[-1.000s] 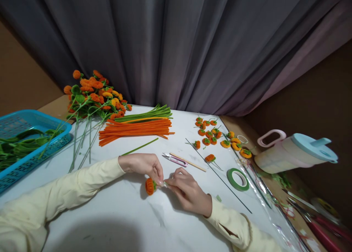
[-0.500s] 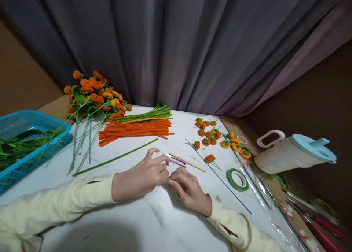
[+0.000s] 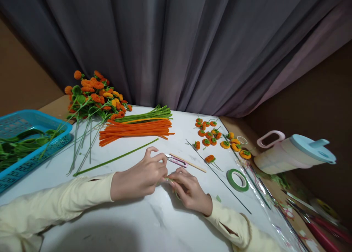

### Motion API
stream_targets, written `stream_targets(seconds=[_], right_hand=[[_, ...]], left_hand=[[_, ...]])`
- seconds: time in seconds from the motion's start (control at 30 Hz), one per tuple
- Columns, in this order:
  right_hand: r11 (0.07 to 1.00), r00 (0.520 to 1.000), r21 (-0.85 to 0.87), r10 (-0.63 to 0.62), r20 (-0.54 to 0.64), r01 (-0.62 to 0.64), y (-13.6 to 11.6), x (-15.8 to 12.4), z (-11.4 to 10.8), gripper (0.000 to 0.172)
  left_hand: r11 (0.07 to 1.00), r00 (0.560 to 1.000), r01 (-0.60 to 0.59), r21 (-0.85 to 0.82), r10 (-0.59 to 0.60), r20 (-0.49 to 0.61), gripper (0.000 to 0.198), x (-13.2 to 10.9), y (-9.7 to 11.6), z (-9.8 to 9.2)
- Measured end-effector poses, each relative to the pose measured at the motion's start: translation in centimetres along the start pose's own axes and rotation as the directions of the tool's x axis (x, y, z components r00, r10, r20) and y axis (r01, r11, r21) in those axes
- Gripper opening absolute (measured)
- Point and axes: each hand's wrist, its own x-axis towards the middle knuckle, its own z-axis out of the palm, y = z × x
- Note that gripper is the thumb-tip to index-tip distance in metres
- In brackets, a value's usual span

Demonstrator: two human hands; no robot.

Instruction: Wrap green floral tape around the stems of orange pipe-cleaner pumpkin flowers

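My left hand (image 3: pixel 150 173) and my right hand (image 3: pixel 189 189) meet above the white table (image 3: pixel 165 222), fingertips almost touching. Both are closed on a small greenish piece, mostly hidden by the fingers. Just beyond them lie pink-handled snips (image 3: pixel 177 160) and a thin wooden stick (image 3: pixel 188 162). A single green stem (image 3: pixel 115 157) rests past my left forearm. Orange stems (image 3: pixel 134 130) and green stems (image 3: pixel 148 114) are bundled farther back. To the right sit a roll of green tape (image 3: pixel 237 180), a thin dark wire (image 3: pixel 218 176) and an orange flower head (image 3: pixel 209 159).
A blue basket (image 3: pixel 64 134) of green leaves stands at the left, near a pile of orange flowers (image 3: pixel 93 87). Several small flower heads (image 3: pixel 209 134) lie back right. A lidded cup (image 3: pixel 291 153) and red-handled pliers (image 3: pixel 321 233) are at the right.
My left hand has shifted slightly left, opening a small gap between the hands where a bit of greenish material shows. My right hand is nearly unmoved.
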Motion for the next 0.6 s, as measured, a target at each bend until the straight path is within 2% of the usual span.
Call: stream_targets(seconds=[0.13,0.23,0.33,0.4,0.47,0.6], right_hand=[[0.991,0.994,-0.069,-0.11,0.001,0.11,0.1,-0.1,0.2,0.019],[0.973,0.984,-0.146,-0.178,0.007,0.177,-0.1,-0.1,0.2,0.021],[0.955,0.974,-0.192,-0.226,0.01,0.224,-0.2,0.0,0.2,0.026],[0.963,0.978,-0.177,-0.207,-0.002,0.203,-0.3,0.0,0.2,0.024],[0.982,0.991,-0.14,-0.133,-0.026,0.128,-0.3,0.0,0.2,0.018],[0.992,0.998,-0.121,-0.032,-0.047,0.026,-0.3,0.0,0.1,0.011]], left_hand=[[0.967,0.983,0.124,-0.222,-0.089,0.164,0.023,0.3,0.0,-0.6],[0.933,0.959,0.214,-0.291,-0.143,0.245,0.02,0.5,-0.4,-0.7],[0.861,0.903,0.373,-0.347,-0.251,0.347,0.013,0.7,-0.8,-0.7],[0.815,0.858,0.455,-0.358,-0.295,0.42,0.009,0.8,-0.9,-0.8],[0.816,0.85,0.463,-0.345,-0.298,0.435,0.01,1.0,-1.0,-0.9],[0.875,0.889,0.345,-0.339,-0.189,0.416,0.02,1.1,-1.3,-0.7]])
